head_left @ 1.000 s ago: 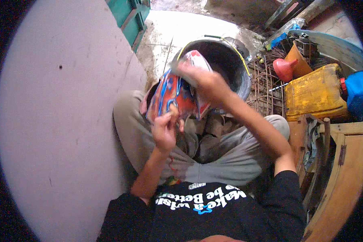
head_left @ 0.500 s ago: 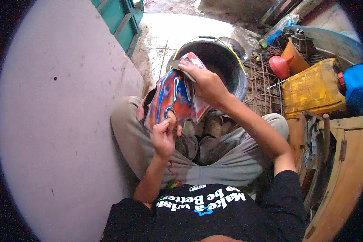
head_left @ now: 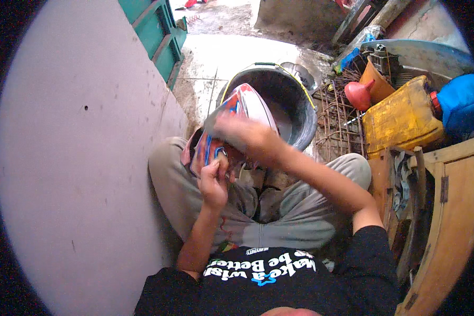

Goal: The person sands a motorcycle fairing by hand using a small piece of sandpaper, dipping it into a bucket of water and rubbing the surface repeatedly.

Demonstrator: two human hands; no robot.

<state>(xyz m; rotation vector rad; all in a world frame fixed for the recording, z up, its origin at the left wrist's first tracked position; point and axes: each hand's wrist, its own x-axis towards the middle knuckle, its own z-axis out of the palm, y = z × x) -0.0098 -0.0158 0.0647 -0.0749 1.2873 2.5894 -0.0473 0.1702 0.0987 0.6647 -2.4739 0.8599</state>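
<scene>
A curved red, white and blue painted shell, shaped like a helmet, is tilted over my lap by the bucket's near rim. Its paint looks worn through in layers. My left hand grips its lower edge, with a finger at a cutout there. Across the shell's face lies my right hand, blurred by motion. At its fingertips is a thin grey sheet that looks like sandpaper, pressed to the painted surface. The hand partly covers the sheet and the shell's middle.
Just beyond the shell stands a black bucket with a yellow-edged handle. A pale panel rises close on my left. To the right are metal mesh, a red funnel, a yellow jerrycan and a wooden frame.
My right hand has slid down and left across the shell with the grey sheet, baring the shell's white top. My left hand keeps its hold. The view has shifted slightly.
</scene>
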